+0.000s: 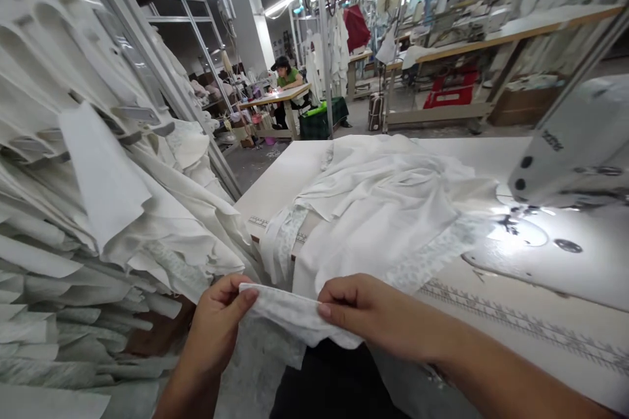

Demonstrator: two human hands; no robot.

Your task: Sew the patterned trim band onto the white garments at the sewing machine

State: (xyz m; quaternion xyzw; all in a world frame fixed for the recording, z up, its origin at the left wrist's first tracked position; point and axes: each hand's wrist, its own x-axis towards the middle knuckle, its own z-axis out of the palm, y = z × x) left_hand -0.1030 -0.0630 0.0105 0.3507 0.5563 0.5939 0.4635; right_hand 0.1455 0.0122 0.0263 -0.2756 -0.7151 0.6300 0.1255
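Note:
A white piece of fabric (287,306) with a faint pattern is stretched between my two hands, in front of the sewing table's near edge. Its left end is pinched between the thumb and fingers of my left hand (223,304). My right hand (351,304) grips the upper edge farther right, thumb on top. Below this edge the cloth hangs down over my dark lap. Just beyond my hands, a heap of white fabric (383,196) with lace-like patterned bands lies rumpled on the table, reaching right to the sewing machine's lit needle area (515,226).
At right stands the white sewing machine (574,144) on the table (268,193), which has ruler markings along its front. White garment pieces (181,236) hang from a rack with plastic clamps (142,114) close on my left. A person (289,78) sits at another table farther back.

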